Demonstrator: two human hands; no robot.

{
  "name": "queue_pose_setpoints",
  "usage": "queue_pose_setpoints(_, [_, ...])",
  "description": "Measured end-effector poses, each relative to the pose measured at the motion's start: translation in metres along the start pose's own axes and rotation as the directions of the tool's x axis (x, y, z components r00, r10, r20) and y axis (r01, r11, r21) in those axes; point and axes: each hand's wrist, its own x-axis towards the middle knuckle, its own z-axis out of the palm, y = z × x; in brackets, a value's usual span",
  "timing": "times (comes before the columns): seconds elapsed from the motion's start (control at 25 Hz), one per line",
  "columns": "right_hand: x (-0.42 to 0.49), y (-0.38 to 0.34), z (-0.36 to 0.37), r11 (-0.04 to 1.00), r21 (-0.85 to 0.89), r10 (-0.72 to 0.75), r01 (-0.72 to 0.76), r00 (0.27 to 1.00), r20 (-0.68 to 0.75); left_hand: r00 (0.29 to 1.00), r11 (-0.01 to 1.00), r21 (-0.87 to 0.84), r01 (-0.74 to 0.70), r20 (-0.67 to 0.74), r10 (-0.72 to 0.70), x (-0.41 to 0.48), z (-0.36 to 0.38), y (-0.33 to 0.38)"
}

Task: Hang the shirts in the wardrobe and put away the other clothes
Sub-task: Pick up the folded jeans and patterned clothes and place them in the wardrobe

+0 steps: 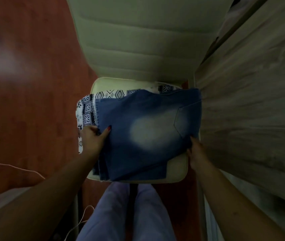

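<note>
folded jeans (145, 134) lie on the chair (176, 171) seat, over a patterned cloth (87, 108). the left hand (94, 138) pinches their left edge; the right hand (196, 153) grips the right edge. a wooden panel (252, 101) crowds the chair's right; bare floor (30, 101) opens left.

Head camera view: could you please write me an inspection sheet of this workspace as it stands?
Surface: cream padded chair seat, backrest behind it.
Job's things: folded blue jeans lying on top of a black-and-white patterned cloth, both on the seat.
Clutter: nothing seen.
Hands: left hand grips the jeans' left edge, thumb on top; right hand holds the right edge, fingertips tucked under the denim.
Cables: thin white cord across the floor at left; another near the legs.
Surroundings: reddish wood floor; grey wood-grain panel at right.
</note>
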Motion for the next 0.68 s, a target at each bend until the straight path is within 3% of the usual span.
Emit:
queue_pose_setpoints(0.12, [0.010, -0.012, 0.003, 0.994, 0.104, 0.039, -0.041, 0.999, 0.028, 1.000, 0.999, 0.034, -0.009, -0.021, 0.010, 0.011, 0.005, -0.008])
queue_pose_setpoints(0.24, [0.017, -0.024, 0.003, 0.969, 0.241, 0.018, -0.061, 0.984, 0.177, 0.994, 0.994, 0.105, 0.031, -0.108, -0.020, 0.015, 0.010, -0.006])
queue_pose_setpoints(0.36, [0.019, -0.031, 0.000, 0.927, 0.364, 0.029, -0.086, 0.987, 0.159, 0.991, 0.989, 0.143, 0.025, -0.130, -0.006, 0.018, 0.012, -0.005])
queue_pose_setpoints(0.48, [0.019, -0.033, -0.008, 0.877, 0.479, -0.049, -0.028, 0.988, 0.147, 0.995, 0.983, 0.184, 0.026, -0.097, -0.009, 0.025, 0.012, -0.009])
queue_pose_setpoints(0.68, [-0.009, -0.053, -0.020, 0.886, 0.463, -0.104, 0.013, 0.980, 0.171, 0.997, 0.980, 0.199, -0.001, -0.078, 0.017, 0.040, 0.009, 0.007])
